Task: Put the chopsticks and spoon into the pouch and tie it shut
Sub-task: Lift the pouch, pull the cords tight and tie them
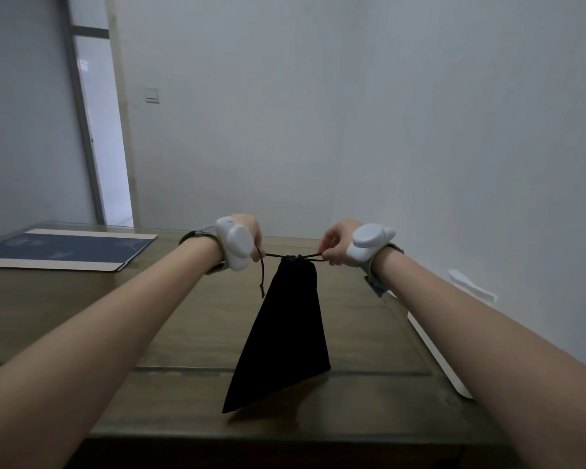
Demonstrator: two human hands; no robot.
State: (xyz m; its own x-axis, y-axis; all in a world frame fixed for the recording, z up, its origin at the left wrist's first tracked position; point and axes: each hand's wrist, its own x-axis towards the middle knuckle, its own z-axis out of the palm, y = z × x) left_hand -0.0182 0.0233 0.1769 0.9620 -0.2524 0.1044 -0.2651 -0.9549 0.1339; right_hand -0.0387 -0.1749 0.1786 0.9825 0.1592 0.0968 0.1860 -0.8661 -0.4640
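Plain pale wall behind, with a light switch plate [152, 95] left of centre and a doorway [102, 130] at far left showing a brighter room beyond. Work surface: dark brown wooden table [190, 336] with a groove running across it nearer the camera. No legible brand, label or writing anywhere; the blue folder [65, 248] lying flat at the table's far left corner carries faint pale markings, too blurred to read. A white flat strip [437, 353] lies along the table's right edge, partly hidden by the right forearm. A crumpled white scrap [471, 286] sits past that edge, by the wall. Black drawstring pouch [285, 333] hangs in the air above the table centre, mouth gathered at top, lower corner down near the tabletop with its shadow beneath. Contents not visible through the fabric. Dark cord [286, 255] runs taut sideways from the gathered mouth to both hands. Left hand [247, 231]: fingers curled closed on the cord's left end, mostly hidden behind a white wrist-worn device [236, 245]; a loose cord tail [260, 275] dangles below it. Right hand [337, 245]: thumb and fingers pinched shut on the cord's right end, with a second white device [367, 240] strapped at the wrist.
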